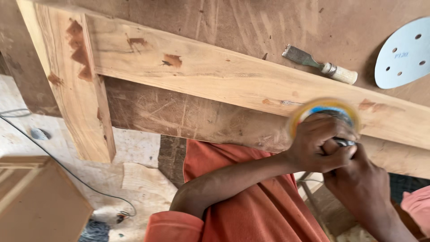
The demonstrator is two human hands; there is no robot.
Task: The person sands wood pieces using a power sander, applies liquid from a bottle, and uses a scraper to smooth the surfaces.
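Observation:
My left hand [316,143] and my right hand [358,179] are clasped together around a power sander [342,142], most of which they hide. Its round yellow and blue disc [324,110] is blurred from spinning and rests against the long pale rail of a wooden frame [215,74]. My left arm reaches in from the lower left across my orange shirt [251,206]. The right hand comes up from the lower right, just below the left.
A chisel [320,65] with a pale handle lies on the brown board beyond the rail. A pale blue sanding disc [403,54] with holes lies at the right edge. The frame's upright [74,85] is at left. On the floor are a cable [67,172] and a wooden box [36,197].

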